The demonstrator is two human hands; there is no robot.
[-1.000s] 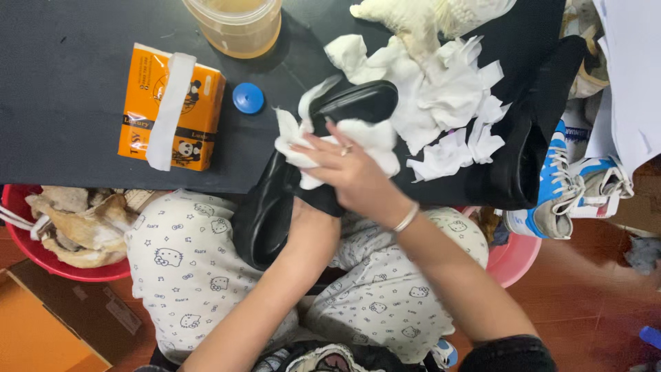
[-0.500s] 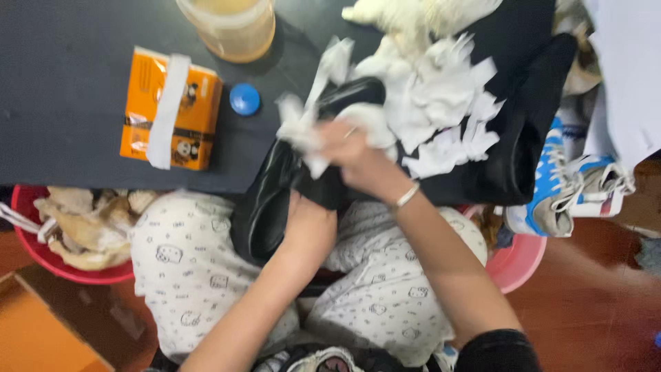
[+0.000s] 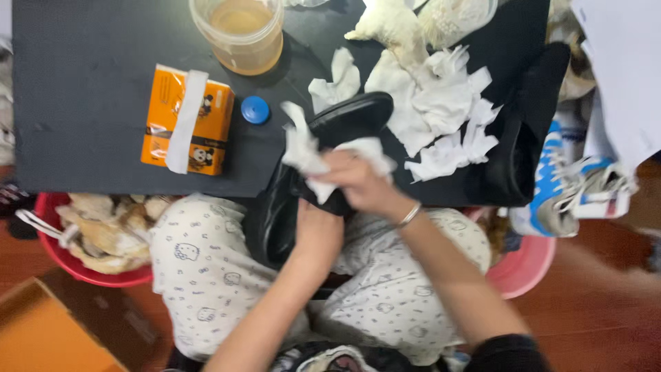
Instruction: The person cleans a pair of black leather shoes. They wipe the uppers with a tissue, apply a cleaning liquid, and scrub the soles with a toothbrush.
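The right hand [image 3: 358, 182] grips a white wipe [image 3: 306, 155] on the black shoe [image 3: 323, 158]. The shoe's long side slants up-right. The left hand [image 3: 317, 231], just below, probably grips it.

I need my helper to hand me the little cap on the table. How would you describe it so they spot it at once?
On the black table, look between the orange tissue pack and the black shoe. The blue cap lies there, the only small round blue thing.
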